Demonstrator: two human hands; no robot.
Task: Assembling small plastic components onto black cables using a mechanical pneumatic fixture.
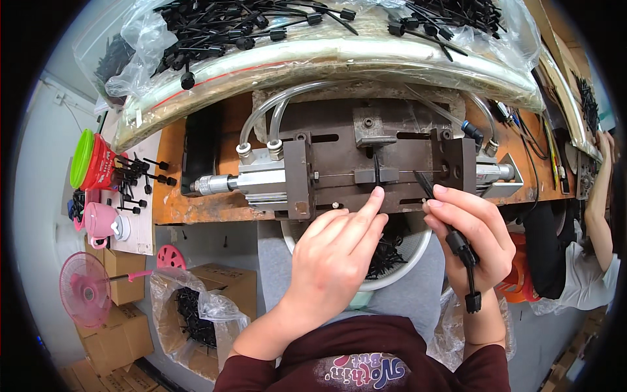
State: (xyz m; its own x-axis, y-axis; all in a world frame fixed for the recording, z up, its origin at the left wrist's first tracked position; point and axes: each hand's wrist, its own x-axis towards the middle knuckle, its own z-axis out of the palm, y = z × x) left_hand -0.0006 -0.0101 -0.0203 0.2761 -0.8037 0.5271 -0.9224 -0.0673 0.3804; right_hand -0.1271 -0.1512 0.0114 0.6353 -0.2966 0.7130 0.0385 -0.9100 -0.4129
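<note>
My left hand (339, 258) reaches over the front of a dark metal fixture (411, 153). Its index fingertip touches or nearly touches the lower end of a thin black plastic stem (377, 168) standing in the small grey block at the fixture's middle. The other fingers are loosely bent, and nothing shows in them. My right hand (480, 238) is closed on black plastic stems with ribbed knobs (459, 245); the tip of the bunch points up to the fixture, and one knob hangs below the palm. How many it holds is partly hidden by the fingers.
Air cylinders (262, 183) with clear hoses flank the fixture. Plastic bags of black stems (215, 32) lie behind it. A white basket (392, 281) of stems sits on my lap. At left stand a red bucket (104, 163), pink cup (101, 219) and fan (85, 287); another person's arm (597, 202) is at right.
</note>
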